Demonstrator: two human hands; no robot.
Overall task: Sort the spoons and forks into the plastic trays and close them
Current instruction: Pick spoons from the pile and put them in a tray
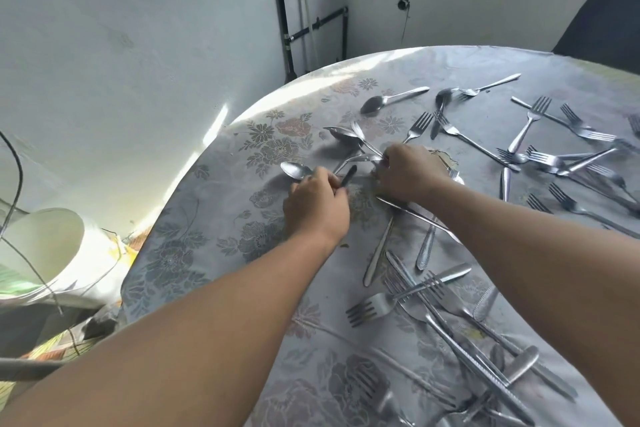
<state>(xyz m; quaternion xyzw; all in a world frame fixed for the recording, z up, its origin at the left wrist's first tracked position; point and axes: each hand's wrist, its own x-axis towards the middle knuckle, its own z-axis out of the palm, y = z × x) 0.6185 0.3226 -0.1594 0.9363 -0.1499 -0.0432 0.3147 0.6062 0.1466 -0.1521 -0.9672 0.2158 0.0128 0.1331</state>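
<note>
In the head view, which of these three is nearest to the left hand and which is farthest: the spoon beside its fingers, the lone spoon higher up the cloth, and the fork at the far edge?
From the left hand:
1. Spoon beside its fingers, touching, just above the knuckles.
2. Lone spoon, up and right on the cloth.
3. Far fork, near the far edge, right.

A round table (194,246) wears a grey floral cloth, sunlit along its far left rim. Behind it stand pale plastered walls (121,28) — dark pipes (282,10) run down the corner beyond the table. Left of it, lower down, sits a white bucket (48,246) among loose cables (20,184).
</note>
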